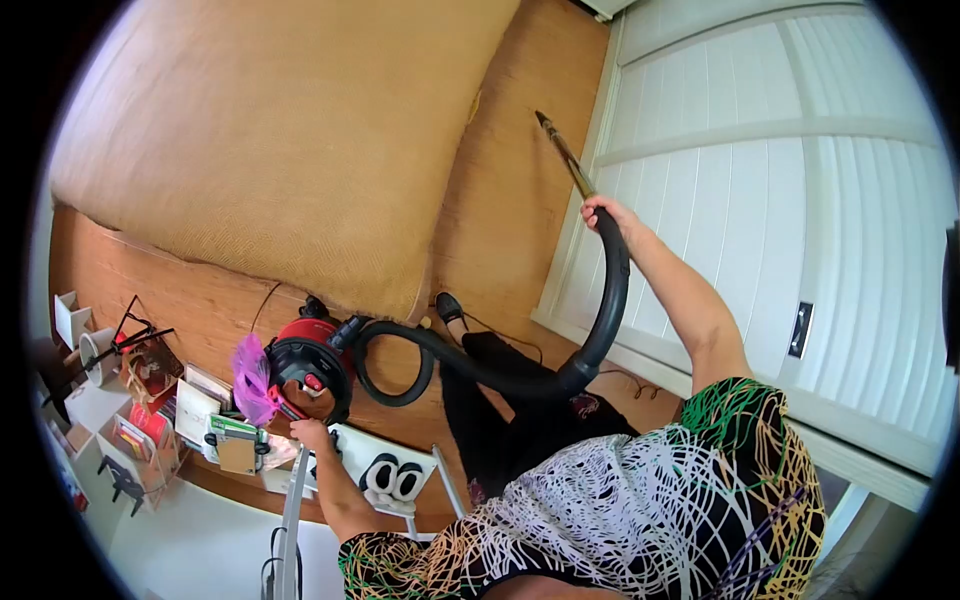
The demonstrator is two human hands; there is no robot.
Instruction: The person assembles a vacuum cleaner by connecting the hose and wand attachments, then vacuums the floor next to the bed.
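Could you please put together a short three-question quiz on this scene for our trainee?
1. Which hand grips the vacuum wand where it meets the black hose?
2. True or false: the hose runs straight along its whole length.
3. Choose one: the canister is (a) blue and white, (b) red and black, (c) all yellow.

Key:
1. The right hand.
2. False; it bends and loops beside the canister.
3. (b).

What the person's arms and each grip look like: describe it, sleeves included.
The left sleeve and right sleeve are short and black, printed with tangled green and yellowish lines. The left grip and right grip wear no gloves; no watch shows.
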